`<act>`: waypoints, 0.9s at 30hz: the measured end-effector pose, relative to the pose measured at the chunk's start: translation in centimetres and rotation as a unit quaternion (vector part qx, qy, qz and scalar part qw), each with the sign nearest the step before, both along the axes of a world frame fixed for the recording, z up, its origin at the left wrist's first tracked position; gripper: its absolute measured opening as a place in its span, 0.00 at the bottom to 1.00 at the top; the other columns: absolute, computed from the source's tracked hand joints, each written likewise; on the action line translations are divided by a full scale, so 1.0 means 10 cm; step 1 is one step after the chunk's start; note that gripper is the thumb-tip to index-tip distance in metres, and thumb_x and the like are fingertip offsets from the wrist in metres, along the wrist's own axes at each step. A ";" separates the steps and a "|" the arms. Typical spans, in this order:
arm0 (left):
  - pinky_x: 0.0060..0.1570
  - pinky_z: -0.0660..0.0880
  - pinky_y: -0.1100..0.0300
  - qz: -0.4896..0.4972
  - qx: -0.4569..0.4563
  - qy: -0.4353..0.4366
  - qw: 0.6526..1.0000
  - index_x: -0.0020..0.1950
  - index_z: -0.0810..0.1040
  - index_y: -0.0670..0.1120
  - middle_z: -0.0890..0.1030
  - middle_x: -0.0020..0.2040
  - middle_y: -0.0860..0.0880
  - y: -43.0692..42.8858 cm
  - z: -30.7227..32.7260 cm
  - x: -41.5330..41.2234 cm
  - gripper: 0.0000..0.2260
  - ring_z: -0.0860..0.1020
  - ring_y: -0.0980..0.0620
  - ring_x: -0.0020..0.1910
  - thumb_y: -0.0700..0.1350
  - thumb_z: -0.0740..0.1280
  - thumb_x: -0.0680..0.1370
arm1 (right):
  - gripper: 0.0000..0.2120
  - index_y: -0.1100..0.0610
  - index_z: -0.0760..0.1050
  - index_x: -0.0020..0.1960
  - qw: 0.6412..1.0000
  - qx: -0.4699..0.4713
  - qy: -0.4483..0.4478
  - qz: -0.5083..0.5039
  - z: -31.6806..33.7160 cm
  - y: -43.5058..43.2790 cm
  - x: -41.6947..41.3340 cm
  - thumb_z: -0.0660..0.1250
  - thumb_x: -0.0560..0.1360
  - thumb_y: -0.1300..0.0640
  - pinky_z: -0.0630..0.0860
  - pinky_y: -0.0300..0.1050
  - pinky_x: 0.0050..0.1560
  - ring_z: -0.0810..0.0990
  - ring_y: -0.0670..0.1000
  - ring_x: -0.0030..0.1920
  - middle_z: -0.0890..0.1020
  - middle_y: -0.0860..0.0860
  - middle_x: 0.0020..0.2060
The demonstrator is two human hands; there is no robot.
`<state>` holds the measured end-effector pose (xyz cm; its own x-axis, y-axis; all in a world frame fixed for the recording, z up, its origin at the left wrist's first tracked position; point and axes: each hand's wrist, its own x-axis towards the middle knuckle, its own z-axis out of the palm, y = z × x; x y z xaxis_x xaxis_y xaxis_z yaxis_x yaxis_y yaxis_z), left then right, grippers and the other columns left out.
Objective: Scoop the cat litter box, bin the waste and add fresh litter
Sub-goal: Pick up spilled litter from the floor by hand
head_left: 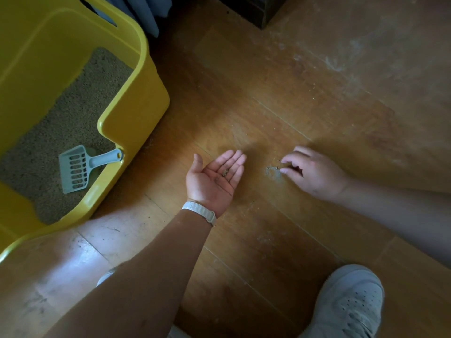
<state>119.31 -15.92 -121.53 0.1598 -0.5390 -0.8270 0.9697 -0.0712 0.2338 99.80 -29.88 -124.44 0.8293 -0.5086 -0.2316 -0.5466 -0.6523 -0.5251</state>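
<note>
A yellow litter box stands at the left, filled with brown litter. A grey slotted scoop lies in it, its handle resting on the low front rim. My left hand is palm up just above the wooden floor, fingers apart, with a few litter grains lying on the palm. My right hand is palm down to its right, fingertips curled at a small pile of spilled litter on the floor. Whether the fingertips pinch any grains is hidden.
The wooden floor is dusty, with scattered grains. A dark furniture corner stands at the top, grey fabric behind the box. My white shoe is at the lower right, my knee at the lower left.
</note>
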 end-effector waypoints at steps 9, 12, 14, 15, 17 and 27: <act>0.63 0.73 0.51 -0.008 0.007 -0.008 1.000 0.58 0.77 0.33 0.81 0.59 0.36 -0.03 -0.03 -0.01 0.35 0.80 0.40 0.59 0.63 0.48 0.81 | 0.07 0.57 0.80 0.44 1.000 0.007 -0.014 0.020 -0.15 0.06 0.15 0.65 0.78 0.58 0.75 0.49 0.41 0.77 0.56 0.40 0.77 0.50 0.42; 0.63 0.73 0.51 -0.006 0.012 -0.009 1.000 0.58 0.77 0.33 0.81 0.58 0.36 -0.03 -0.04 -0.02 0.35 0.80 0.40 0.58 0.63 0.48 0.81 | 0.06 0.58 0.78 0.42 1.000 -0.005 -0.013 0.012 -0.16 0.08 0.16 0.66 0.77 0.60 0.74 0.49 0.39 0.77 0.57 0.39 0.77 0.51 0.41; 0.63 0.73 0.51 -0.007 0.014 -0.009 1.000 0.57 0.78 0.33 0.81 0.58 0.36 -0.03 -0.04 -0.02 0.35 0.80 0.40 0.58 0.62 0.48 0.81 | 0.06 0.59 0.76 0.41 1.000 -0.019 -0.017 0.013 -0.16 0.08 0.18 0.67 0.76 0.62 0.73 0.48 0.36 0.76 0.58 0.37 0.77 0.52 0.40; 0.63 0.73 0.51 -0.007 0.014 -0.008 1.000 0.57 0.78 0.33 0.81 0.58 0.36 -0.03 -0.04 -0.02 0.35 0.80 0.40 0.58 0.62 0.48 0.82 | 0.06 0.59 0.76 0.40 0.999 -0.027 -0.020 0.015 -0.15 0.09 0.18 0.67 0.76 0.62 0.73 0.48 0.34 0.76 0.58 0.36 0.76 0.52 0.39; 0.63 0.73 0.50 -0.006 0.014 -0.007 1.000 0.56 0.78 0.33 0.81 0.58 0.35 -0.04 -0.04 -0.02 0.34 0.80 0.40 0.58 0.62 0.47 0.82 | 0.06 0.59 0.75 0.40 0.999 -0.046 -0.016 0.021 -0.12 0.10 0.20 0.67 0.76 0.63 0.72 0.47 0.31 0.76 0.58 0.34 0.76 0.53 0.38; 0.65 0.72 0.50 -0.015 0.008 -0.002 1.000 0.57 0.78 0.33 0.81 0.58 0.35 -0.04 -0.01 -0.03 0.34 0.80 0.40 0.59 0.62 0.48 0.82 | 0.07 0.58 0.72 0.48 0.994 -0.040 0.101 0.009 0.00 0.15 0.32 0.57 0.82 0.58 0.63 0.46 0.36 0.69 0.53 0.39 0.69 0.50 0.45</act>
